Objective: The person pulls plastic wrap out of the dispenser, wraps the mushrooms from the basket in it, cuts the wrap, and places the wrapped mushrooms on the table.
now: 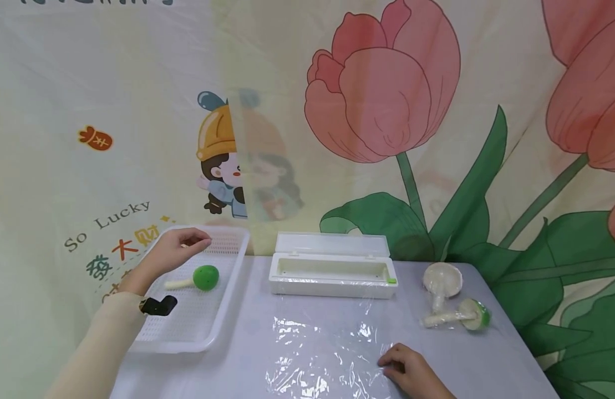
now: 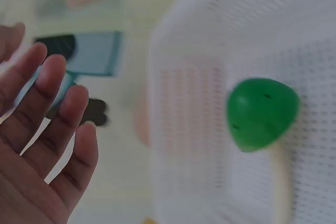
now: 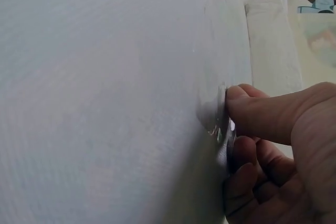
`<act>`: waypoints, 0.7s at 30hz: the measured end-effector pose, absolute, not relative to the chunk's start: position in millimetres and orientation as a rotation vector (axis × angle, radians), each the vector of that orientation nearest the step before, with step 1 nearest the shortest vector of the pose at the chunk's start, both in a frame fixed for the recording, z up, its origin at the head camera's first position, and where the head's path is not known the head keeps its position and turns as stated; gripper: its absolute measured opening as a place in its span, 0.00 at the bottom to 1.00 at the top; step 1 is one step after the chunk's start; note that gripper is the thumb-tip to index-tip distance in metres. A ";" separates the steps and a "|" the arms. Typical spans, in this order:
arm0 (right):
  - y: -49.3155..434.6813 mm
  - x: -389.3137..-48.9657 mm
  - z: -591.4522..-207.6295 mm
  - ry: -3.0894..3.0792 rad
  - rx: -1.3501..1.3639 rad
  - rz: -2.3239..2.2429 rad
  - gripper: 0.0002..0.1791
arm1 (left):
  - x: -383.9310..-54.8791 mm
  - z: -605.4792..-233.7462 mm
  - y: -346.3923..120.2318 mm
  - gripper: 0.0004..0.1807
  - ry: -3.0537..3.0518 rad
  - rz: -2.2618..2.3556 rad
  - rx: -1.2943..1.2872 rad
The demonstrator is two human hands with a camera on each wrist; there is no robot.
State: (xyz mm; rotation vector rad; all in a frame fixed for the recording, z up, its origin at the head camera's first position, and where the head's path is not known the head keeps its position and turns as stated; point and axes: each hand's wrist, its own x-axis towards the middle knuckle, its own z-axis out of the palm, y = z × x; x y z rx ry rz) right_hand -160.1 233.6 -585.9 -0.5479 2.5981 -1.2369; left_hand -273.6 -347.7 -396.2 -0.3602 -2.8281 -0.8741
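Note:
My left hand (image 1: pixel 173 252) hovers over a white perforated plastic basket (image 1: pixel 179 347), its fingers loosely bent around nothing. Inside the basket lies a toy mushroom (image 1: pixel 206 277) with a green cap and a pale stem; the left wrist view shows this mushroom (image 2: pixel 262 114) apart from the fingertips. At the front right, my right hand (image 1: pixel 412 370) pinches the right edge of a sheet of clear plastic film (image 1: pixel 322 354) between thumb and fingers. The film lies wrinkled and shiny on the table, running up to the front of a white cling film box (image 1: pixel 332 288) whose lid stands raised.
Two mushrooms in clear film lie at the table's right: one shows its pale round underside (image 1: pixel 442 279), the other a green cap (image 1: pixel 483 315). A white cloth covers the table (image 1: pixel 242 327). Directly behind hangs a printed curtain (image 1: pixel 267 244) with tulips.

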 end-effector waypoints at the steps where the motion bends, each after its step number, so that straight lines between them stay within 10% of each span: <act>1: 234.5 -159.9 -586.5 2.600 -0.564 -1.245 0.06 | -277.7 -402.8 -352.2 0.17 -2.838 -0.864 -0.344; 21: 236.5 -160.7 -589.0 2.547 -0.516 -1.289 0.06 | -291.0 -504.2 -421.2 0.16 -2.928 -0.864 -0.132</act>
